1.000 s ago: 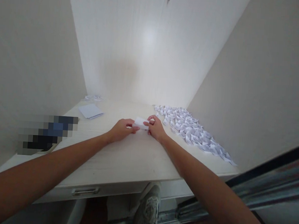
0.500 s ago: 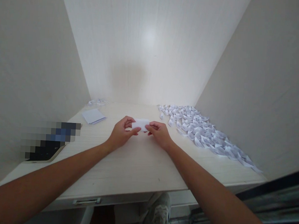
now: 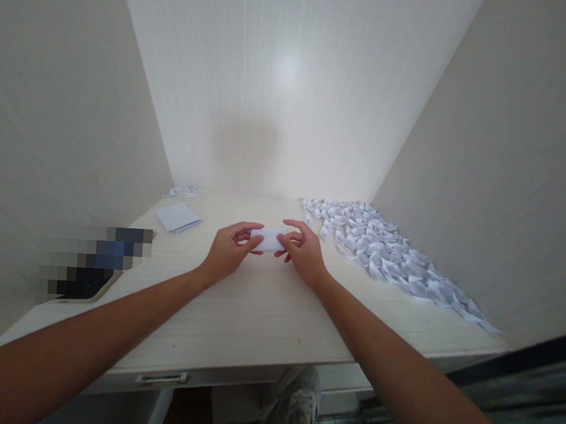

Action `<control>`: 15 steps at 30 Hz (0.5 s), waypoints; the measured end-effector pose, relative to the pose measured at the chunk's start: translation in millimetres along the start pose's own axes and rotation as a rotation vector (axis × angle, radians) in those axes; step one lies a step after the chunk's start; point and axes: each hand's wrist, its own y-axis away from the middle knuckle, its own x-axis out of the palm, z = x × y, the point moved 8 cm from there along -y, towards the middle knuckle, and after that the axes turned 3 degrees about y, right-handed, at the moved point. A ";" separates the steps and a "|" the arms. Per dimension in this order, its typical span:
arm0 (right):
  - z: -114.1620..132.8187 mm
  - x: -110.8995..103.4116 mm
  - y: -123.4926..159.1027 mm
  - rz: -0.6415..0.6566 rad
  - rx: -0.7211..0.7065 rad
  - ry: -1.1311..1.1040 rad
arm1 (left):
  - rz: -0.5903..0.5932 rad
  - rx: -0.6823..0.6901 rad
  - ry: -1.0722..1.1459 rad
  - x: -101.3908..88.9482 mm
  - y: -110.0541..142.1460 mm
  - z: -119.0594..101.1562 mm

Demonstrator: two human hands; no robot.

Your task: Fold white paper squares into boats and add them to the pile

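Between my two hands is a small white rectangle of paper (image 3: 268, 240), held level above the desk. My left hand (image 3: 235, 244) pinches its left end, thumb on the near face and fingers behind. At the right end, my right hand (image 3: 302, 248) grips it between thumb and fingers, with the index finger raised off the paper. To the right lies a large heap of small folded paper pieces (image 3: 381, 250). A short stack of white paper sheets (image 3: 178, 218) rests on the desk left of my left hand.
Thin paper strips (image 3: 188, 191) lie at the back left corner. A phone (image 3: 91, 280), partly blurred out, is at the left edge of the desk (image 3: 257, 319). Walls enclose the desk on three sides. Below the front edge are a drawer handle (image 3: 162, 378) and a shoe (image 3: 297, 408).
My index fingers have lifted and stretched along the paper's upper side, the right one clear of it. Both hands still hold the paper in about the same place.
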 end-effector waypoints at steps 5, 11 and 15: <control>2.7 -0.2 -0.6 0.014 -0.035 0.023 | -0.011 -0.073 0.016 -1.7 1.2 3.2; 4.3 -2.2 -1.4 0.005 -0.074 0.023 | -0.010 -0.092 0.041 -1.8 1.8 2.2; 5.1 -2.1 -0.9 0.001 -0.072 0.018 | -0.014 -0.105 0.042 -1.3 2.4 2.2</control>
